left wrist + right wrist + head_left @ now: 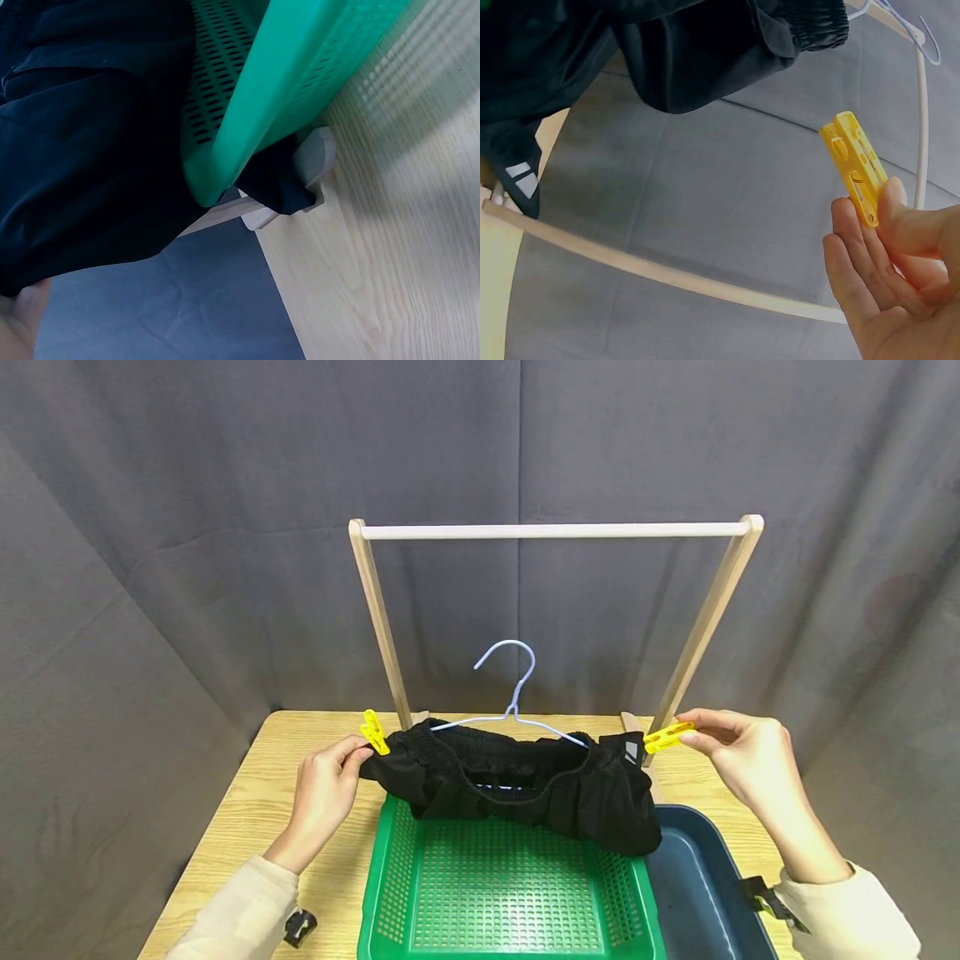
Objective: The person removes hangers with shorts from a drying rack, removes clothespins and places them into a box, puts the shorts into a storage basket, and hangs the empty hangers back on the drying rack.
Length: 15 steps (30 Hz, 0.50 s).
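Note:
Black shorts with an elastic waist hang over the back of a green basket. A pale lavender hanger stands hook-up in the waist opening, its lower part hidden by the cloth. My left hand pinches the left edge of the shorts, just under a yellow clothespin fixed there. Beyond their right edge, my right hand pinches another yellow clothespin between thumb and fingers. In the right wrist view, that clothespin is apart from the cloth.
A rack with a white rail and wooden posts stands behind the shorts. Right of the basket, partly beneath it, lies a dark blue tray. Both sit on a wooden table, with grey curtain behind.

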Motion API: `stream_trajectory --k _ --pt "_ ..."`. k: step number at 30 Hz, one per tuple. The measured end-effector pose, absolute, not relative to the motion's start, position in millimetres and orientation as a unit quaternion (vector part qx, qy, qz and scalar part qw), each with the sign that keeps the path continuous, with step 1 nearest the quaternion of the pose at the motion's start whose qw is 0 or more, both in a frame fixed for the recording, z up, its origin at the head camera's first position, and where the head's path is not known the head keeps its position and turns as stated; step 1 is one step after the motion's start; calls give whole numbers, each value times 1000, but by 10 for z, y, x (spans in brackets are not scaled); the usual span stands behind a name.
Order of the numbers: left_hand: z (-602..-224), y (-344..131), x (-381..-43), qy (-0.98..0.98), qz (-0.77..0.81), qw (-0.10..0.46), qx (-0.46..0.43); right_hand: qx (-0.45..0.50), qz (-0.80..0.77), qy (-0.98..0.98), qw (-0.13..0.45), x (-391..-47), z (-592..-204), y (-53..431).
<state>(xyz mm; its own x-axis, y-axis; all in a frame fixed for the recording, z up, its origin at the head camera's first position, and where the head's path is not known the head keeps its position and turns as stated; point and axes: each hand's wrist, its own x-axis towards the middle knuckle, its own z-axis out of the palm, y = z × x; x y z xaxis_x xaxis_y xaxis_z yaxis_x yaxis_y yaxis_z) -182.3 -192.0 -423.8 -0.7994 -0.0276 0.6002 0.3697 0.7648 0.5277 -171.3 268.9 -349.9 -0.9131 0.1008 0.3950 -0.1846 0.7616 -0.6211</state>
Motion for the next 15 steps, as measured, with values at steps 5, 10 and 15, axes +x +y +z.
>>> stream_trajectory --k 5,10,15 --pt "-4239 -1904 -1818 -887 -320 316 -106 20 347 -918 193 -1707 -3529 2732" --pt "-4243 -1899 -1816 -887 -315 320 -107 39 346 -920 179 -1696 -3560 2784" --pt "-4251 -1896 -1813 -889 -309 321 -109 61 333 -925 173 -1685 -3600 2855"
